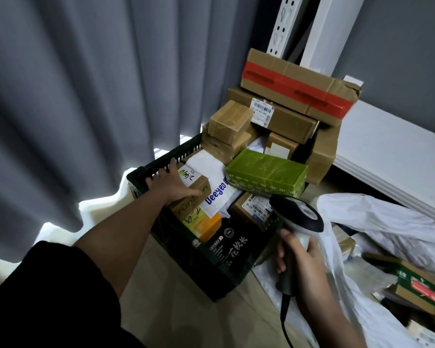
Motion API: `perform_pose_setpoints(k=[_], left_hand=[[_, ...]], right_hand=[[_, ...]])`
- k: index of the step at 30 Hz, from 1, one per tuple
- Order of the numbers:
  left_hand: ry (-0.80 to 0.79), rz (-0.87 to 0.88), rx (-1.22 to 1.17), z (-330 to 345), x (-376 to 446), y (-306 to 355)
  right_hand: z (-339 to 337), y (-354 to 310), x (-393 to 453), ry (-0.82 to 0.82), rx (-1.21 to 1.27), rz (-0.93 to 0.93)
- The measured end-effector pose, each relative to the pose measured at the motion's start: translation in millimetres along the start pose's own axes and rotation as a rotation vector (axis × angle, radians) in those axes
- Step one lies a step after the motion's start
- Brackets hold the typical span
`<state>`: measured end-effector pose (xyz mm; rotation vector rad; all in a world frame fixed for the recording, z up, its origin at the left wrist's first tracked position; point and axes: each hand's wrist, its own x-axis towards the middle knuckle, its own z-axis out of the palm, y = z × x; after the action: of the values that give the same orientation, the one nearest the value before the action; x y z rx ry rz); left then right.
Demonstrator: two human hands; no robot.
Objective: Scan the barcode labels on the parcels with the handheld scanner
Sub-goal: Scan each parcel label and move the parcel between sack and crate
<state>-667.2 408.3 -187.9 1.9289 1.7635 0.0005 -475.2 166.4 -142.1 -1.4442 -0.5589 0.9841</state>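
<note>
A dark plastic crate (161, 160) on the floor holds several parcels. My left hand (170, 183) reaches into it and grips a small brown box (195, 189) with a handwritten white label, fingers spread over its top and far side. My right hand (300, 262) holds the handheld scanner (298, 213) by its grey handle, its black and white head above the crate's right edge, facing a brown parcel with a barcode label (256, 205). A white "Deeyeo" mailer bag (217, 192), a green box (266, 172) and a black bag (232, 243) also lie in the crate.
Cardboard boxes, one with red tape (296, 86), are stacked behind the crate against a white shelf post (284, 23). A grey curtain (86, 96) hangs on the left. White plastic sheeting (377, 222) with more boxes lies on the right.
</note>
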Motion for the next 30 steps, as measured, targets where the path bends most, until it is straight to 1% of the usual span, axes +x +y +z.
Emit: perform_pose_setpoints(k=[3,5,7,10,12,14,17,19,21,23,24,25,26,27,28,29,30], left_hand=[[0.152,0.15,-0.01,-7.8,-21.2,10.1],[0.299,0.321,0.029,-12.7,-45.7,19.3],[0.405,0.538,0.097,-15.7,-74.4,29.4],[0.448,0.843,0.215,-18.1,-119.9,50.1],[0.479,1.005,0.288,-20.4,-152.4,72.2],[0.519,1.141,0.291,-23.5,-182.3,94.3],[0.551,1.28,0.316,-26.2,-219.5,122.4],[0.534,1.314,0.349,-27.6,-238.0,136.6],[0.511,1.304,0.395,-28.2,-254.7,148.9],[0.538,1.234,0.401,-25.1,-271.8,158.2],[0.55,1.167,0.333,-21.9,-282.0,162.0],[0.54,1.068,0.175,-16.6,-292.6,163.3],[0.503,0.933,-0.06,-11.0,-306.6,165.5],[0.413,0.772,-0.358,-4.9,-321.7,168.0],[0.251,0.596,-0.669,2.1,-334.3,169.6],[0.033,0.437,-0.933,9.7,-345.1,172.2],[-0.211,0.333,-1.129,17.6,-354.3,174.9]], right_hand=[[-1.7,-3.3,-4.1,-0.011,-0.01,-0.021],[-4.7,-9.6,-7.9,-0.015,-0.044,-0.029],[-7.9,-18.2,-15.1,-0.009,-0.039,-0.052],[-12.4,-34.4,-27.9,0.028,0.043,-0.122],[-21.3,-46.7,-37.9,0.061,0.093,-0.17],[-31.9,-58.1,-48.0,0.073,0.125,-0.158],[-55.1,-71.0,-66.7,0.078,0.128,-0.163],[-70.7,-75.7,-78.8,0.077,0.138,-0.183],[-85.5,-80.4,-92.3,0.09,0.181,-0.206],[-95.6,-83.2,-102.1,0.13,0.242,-0.231],[-100.8,-85.5,-107.7,0.156,0.283,-0.242],[-105.3,-87.1,-112.1,0.188,0.329,-0.246],[-109.2,-89.7,-116.6,0.217,0.375,-0.252],[-112.0,-92.1,-120.7,0.238,0.419,-0.252],[-114.1,-92.7,-123.7,0.251,0.461,-0.24],[-117.0,-93.1,-126.3,0.261,0.504,-0.235],[-118.5,-93.5,-129.0,0.27,0.538,-0.233]])
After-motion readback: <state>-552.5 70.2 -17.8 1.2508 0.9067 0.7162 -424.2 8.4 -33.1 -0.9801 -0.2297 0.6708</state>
